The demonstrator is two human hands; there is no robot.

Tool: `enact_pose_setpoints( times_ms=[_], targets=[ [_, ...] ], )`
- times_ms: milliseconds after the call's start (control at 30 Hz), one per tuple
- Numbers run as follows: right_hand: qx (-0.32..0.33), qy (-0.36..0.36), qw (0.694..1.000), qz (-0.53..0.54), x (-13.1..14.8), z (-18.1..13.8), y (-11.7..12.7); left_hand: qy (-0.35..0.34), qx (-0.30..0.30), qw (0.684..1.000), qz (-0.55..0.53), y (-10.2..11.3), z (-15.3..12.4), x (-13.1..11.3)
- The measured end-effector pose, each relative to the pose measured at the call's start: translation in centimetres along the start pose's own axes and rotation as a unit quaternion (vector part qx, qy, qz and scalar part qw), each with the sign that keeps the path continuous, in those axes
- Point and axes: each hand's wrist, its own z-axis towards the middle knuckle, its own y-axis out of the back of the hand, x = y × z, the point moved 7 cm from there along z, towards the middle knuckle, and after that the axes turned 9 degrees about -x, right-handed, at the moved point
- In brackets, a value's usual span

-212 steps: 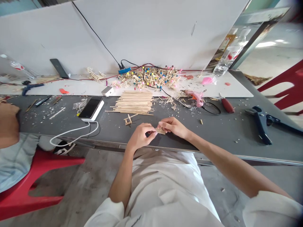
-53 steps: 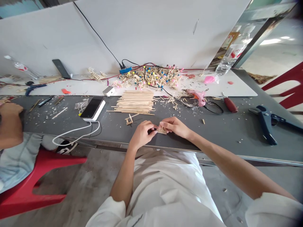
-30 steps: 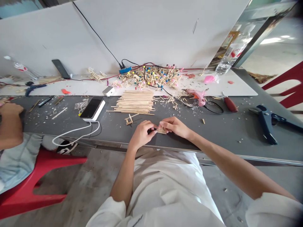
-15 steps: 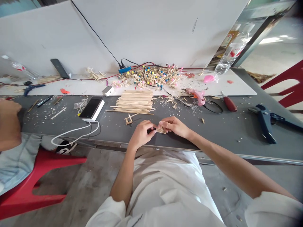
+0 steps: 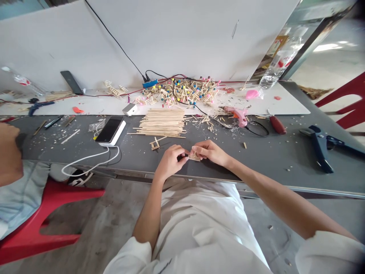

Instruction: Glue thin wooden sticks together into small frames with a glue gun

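Note:
My left hand [image 5: 170, 161] and my right hand [image 5: 210, 151] meet over the near edge of the grey table [image 5: 273, 160]. Both pinch a small bundle of short wooden sticks [image 5: 194, 157] between their fingertips, the right hand at its right end, the left at its left end. A small glued stick frame [image 5: 154, 144] lies just beyond my left hand. Behind that lies a flat pile of long wooden sticks [image 5: 162, 123].
A phone on a white power bank [image 5: 110, 131] with a white cable lies to the left. A pink glue gun [image 5: 238, 116], a red-handled tool [image 5: 276, 125] and blue cutters [image 5: 319, 146] lie to the right. A heap of bead-tipped stick pieces [image 5: 182, 91] is at the back. Another person sits at the left on a red stool [image 5: 48, 213].
Hardly anything differs. My hands stay on the stick bundle at the same place, with only slight finger shifts; the view moved a little.

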Motion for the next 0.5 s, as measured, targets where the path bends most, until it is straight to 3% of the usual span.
enact_pose_setpoints(
  times_ms=[500],
  targets=[
    [0.002, 0.003, 1.0, -0.002, 0.1, 0.05, -0.05, -0.002, 0.002, 1.0, -0.003, 0.03, 0.01, -0.08]
  ],
)
